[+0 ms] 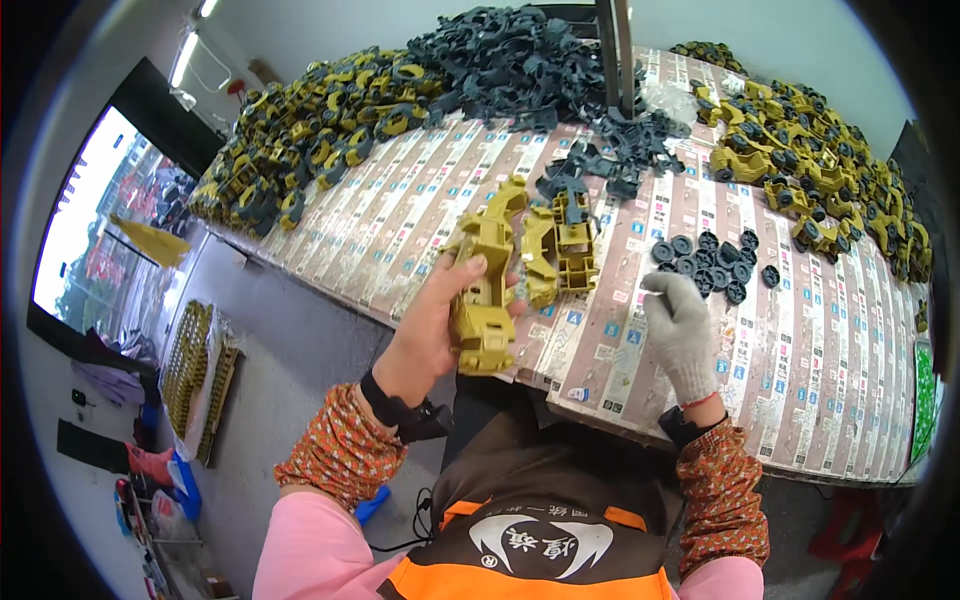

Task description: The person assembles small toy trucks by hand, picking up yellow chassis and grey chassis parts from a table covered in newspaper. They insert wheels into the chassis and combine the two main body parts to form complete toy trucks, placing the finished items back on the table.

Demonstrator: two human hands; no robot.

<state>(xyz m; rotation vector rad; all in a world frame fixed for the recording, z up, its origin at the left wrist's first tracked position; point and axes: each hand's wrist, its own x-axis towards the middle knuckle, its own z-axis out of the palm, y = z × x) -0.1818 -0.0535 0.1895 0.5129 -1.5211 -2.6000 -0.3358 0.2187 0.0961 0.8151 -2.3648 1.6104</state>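
Head view: my left hand point(432, 325) has its fingers wrapped around a yellow plastic toy truck body point(482, 290), held above the table's point(800, 400) near edge. My gloved right hand point(680, 330) rests loosely curled on the table, holding nothing, just beside the black wheels point(710, 262).
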